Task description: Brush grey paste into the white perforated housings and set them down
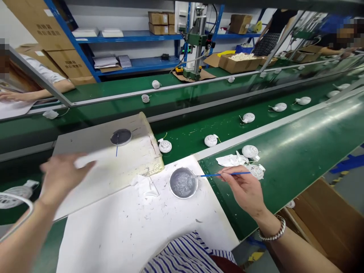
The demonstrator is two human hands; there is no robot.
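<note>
The right hand (248, 189) pinches a brush (209, 175), with a cup (182, 170) to its left. The left hand (63, 176) is spread; beyond it, a box (32, 21) has blurry writing.

Nothing legible; dark print (48, 31) on upper carton (32, 15), lower carton (67, 65), seemingly characters, too blurred.

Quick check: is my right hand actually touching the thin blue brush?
Touching: the head view shows the right hand with thumb and fingers pinched around the thin blue brush.

Two dishes (182, 197), two brushes (209, 175)
</note>
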